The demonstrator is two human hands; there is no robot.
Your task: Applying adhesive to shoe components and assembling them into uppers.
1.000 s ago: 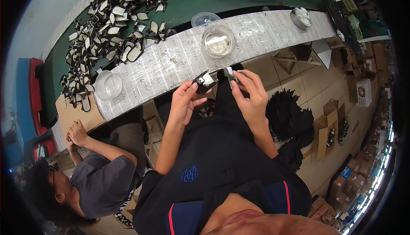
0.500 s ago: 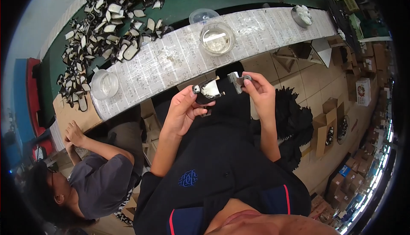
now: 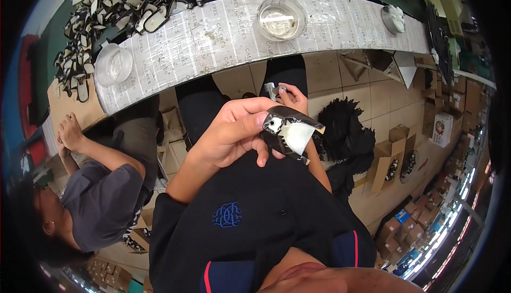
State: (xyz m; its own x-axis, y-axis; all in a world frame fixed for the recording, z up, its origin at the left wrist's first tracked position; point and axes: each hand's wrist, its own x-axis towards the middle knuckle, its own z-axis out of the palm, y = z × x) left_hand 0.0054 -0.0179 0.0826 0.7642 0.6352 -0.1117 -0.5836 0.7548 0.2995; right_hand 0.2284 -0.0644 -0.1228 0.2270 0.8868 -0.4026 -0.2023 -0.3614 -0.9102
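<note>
My left hand [image 3: 229, 133] grips a small black curved piece with a whitish inside [image 3: 296, 135], possibly a shoe part. A round dark hole shows at its end near my thumb, and its open side faces right. Beyond it, my right hand [image 3: 294, 100] is closed on a small grey metal piece [image 3: 274, 89] with a round knob. My right forearm is partly covered by the black piece. The two held things are apart.
On the bench [image 3: 223, 40] stand a clear bowl of liquid [image 3: 281, 19], a clear plastic cup [image 3: 113, 65] and a metal cup with white stuff [image 3: 393, 19]. Similar black-and-white pieces [image 3: 114, 5] are heaped at left. A co-worker [image 3: 104, 197] sits there. Black strips [image 3: 346, 138] hang at right.
My left hand has brought the black piece nearer and to the right, tilting it. My right hand has moved left and away with the metal piece. The whole view has shifted.
</note>
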